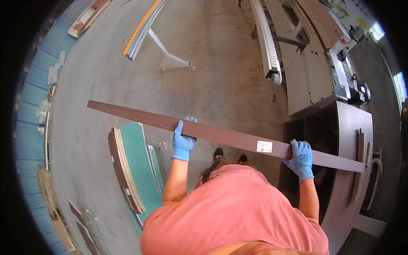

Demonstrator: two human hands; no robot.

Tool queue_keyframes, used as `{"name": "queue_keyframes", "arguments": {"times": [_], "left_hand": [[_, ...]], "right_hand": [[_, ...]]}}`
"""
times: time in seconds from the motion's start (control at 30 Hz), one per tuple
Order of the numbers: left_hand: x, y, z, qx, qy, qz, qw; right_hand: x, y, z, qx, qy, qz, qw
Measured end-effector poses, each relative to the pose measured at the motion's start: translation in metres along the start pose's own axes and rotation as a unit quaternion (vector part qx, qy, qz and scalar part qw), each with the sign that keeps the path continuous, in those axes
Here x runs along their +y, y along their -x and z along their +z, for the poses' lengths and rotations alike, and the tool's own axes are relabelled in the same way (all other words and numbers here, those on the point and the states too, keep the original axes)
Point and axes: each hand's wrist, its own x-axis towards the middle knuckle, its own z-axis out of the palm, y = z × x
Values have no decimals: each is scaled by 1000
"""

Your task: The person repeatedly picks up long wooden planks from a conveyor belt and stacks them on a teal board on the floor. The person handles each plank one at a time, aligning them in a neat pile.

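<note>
A long, narrow dark brown board [229,136] stretches across in front of me, its left end farther away than its right. On its face, near my right hand, is a white printed label [264,146]. My left hand [184,140], in a blue glove, is closed around the board left of its middle, thumb over the near face. Toward the right end my right hand [300,158], gloved the same way, grips the board, fingers over its upper edge. The board's right end overlaps a dark brown cabinet [346,140] in view; whether they touch I cannot tell.
At left stands a rack with upright panels [123,170] and a teal sheet [142,161]. An orange-edged roller stand [144,29] is ahead left. A roller conveyor [267,42] runs beside a large machine [312,68] ahead right. Blue sheeting [32,123] lines the far left.
</note>
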Motion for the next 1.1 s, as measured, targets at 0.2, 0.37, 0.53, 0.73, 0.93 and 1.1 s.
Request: {"name": "queue_keyframes", "arguments": {"times": [0.2,0.37,0.53,0.73,0.93,1.1], "left_hand": [[-17,-8,-1,-46,4,-63,997],[-61,-27,52,-66,-7,-97,993],[-75,-57,81,-123,-12,-88,988],[-78,-116,93,-138,-27,-95,985],[-71,-175,103,-169,-31,-117,978],[-67,-210,101,-152,-101,-119,976]], "right_hand": [[-3,52,-12,40,-12,36,998],[29,78,-4,26,-3,106,994],[58,71,7,82,-8,99,992],[59,26,3,83,-5,106,991],[54,-20,5,90,0,117,989],[52,-42,5,95,-4,126,987]]}}
